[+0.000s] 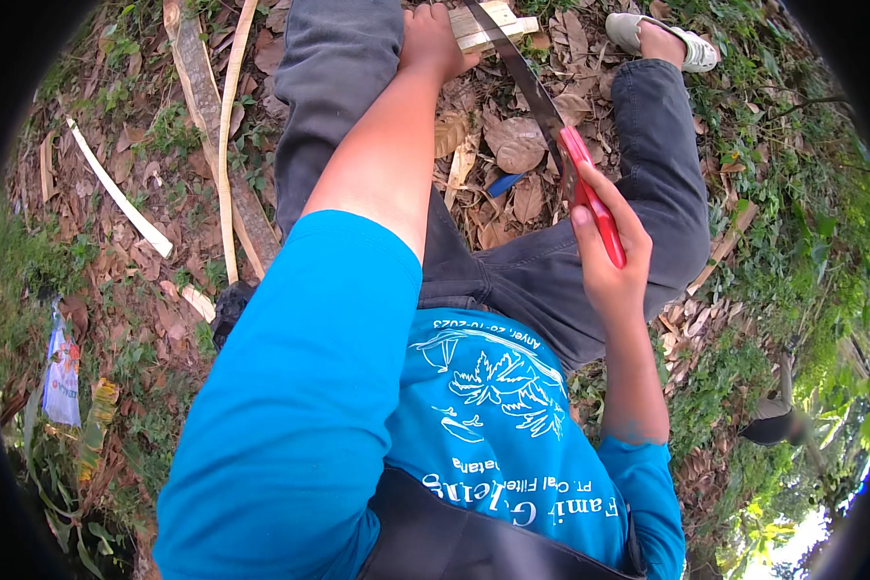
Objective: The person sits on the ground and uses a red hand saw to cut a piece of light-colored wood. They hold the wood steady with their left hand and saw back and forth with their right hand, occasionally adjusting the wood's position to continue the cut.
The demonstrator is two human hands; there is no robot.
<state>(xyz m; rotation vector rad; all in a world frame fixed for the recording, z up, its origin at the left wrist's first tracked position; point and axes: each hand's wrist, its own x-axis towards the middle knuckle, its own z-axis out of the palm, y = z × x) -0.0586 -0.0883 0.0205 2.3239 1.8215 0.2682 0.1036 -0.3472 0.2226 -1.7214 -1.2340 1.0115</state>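
My right hand [614, 246] is wrapped around the red handle [599, 198] of a saw, its index finger laid along the grip. The saw's long dark blade [532, 87] slants up and left, its far part crossing over pale cut wood pieces [483, 27] at the top edge. My left hand [431, 43] is closed at the left end of that wood, beside my left knee. Part of its grip is hidden, and the blade's tip runs out of view.
Dry leaves and wood chips cover the ground, with a small blue object [505, 184] between my legs. A log [198, 82] and a long pale strip [227, 145] lie at left. Farther left are a curved pale strip [116, 188] and a plastic bag [63, 372].
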